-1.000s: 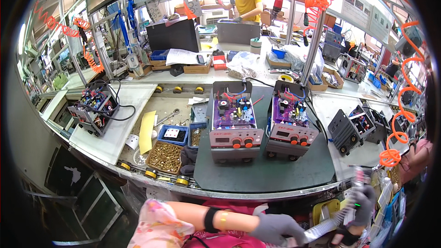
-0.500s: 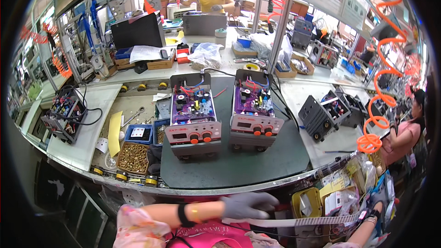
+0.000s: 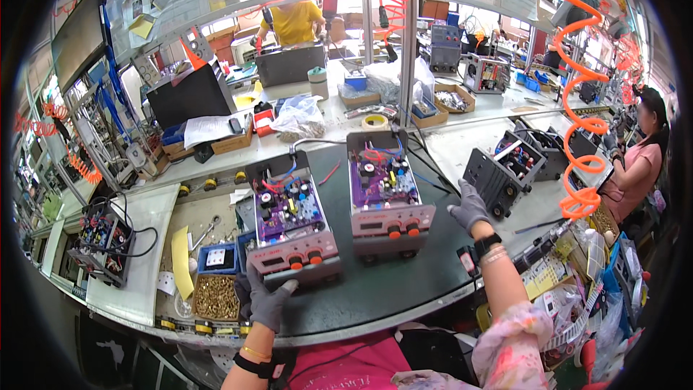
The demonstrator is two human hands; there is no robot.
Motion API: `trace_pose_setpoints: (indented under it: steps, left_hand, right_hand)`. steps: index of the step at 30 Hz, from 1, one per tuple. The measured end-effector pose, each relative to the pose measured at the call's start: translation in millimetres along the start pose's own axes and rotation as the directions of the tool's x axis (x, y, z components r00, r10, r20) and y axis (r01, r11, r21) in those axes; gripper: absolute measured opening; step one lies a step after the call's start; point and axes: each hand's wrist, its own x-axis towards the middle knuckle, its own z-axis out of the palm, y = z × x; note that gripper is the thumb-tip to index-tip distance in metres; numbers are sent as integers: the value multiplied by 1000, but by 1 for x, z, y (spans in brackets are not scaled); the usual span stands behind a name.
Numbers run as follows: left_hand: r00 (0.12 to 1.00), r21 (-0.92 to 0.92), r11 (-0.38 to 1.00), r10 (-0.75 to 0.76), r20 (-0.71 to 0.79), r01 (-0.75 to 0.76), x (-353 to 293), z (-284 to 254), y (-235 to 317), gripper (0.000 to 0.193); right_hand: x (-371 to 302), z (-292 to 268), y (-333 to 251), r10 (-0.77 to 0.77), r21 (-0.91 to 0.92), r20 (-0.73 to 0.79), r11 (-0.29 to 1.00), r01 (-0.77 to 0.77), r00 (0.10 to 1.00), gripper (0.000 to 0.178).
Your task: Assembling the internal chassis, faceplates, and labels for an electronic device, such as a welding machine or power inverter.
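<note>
Two welder-like machines with bare purple circuit boards face me on the dark green mat (image 3: 433, 274). My left hand (image 3: 268, 303), in a grey glove, is at the lower front left corner of the left machine (image 3: 292, 249). Its thumb is spread from the fingers, which are partly hidden beside the casing. The right machine (image 3: 390, 220) stands between my hands, touched by neither. My right hand (image 3: 471, 209), also gloved, is open in the air with fingers spread. It is nearest to a dark machine casing (image 3: 491, 180) on the right; nothing shows in it.
At left are a tray of brass fittings (image 3: 216, 297), a blue bin (image 3: 216, 260) and another opened machine (image 3: 101, 238). An orange coiled hose (image 3: 581, 97) hangs at right. Cluttered bins (image 3: 556, 303) lie beside the bench. One person (image 3: 289, 22) works opposite, another (image 3: 639, 152) at right.
My left hand has gone from in front of my body to the left machine. My right hand has risen from the bins at right to over the mat's right edge. The view has shifted.
</note>
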Motion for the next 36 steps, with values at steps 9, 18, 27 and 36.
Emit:
trace_pose_setpoints:
  steps: [9,18,27,36]
  left_hand:
    - [984,120,990,-87,157,68,24,-26,-6,71]
    - [847,583,748,-53,528,-317,90,-41,-32,61]
    - [882,660,751,-303,362,-13,64,-60,-33,46]
    - [869,429,864,-405,284,263,70,-21,-1,44]
  right_hand:
    - [94,87,10,83,-52,136,996,-76,987,57]
    - [209,135,-4,-45,-4,114,999,46,992,28]
    - [274,178,-22,-159,-142,22,977,161,987,31]
    - [232,-2,-34,65,488,227,856,-171,972,19]
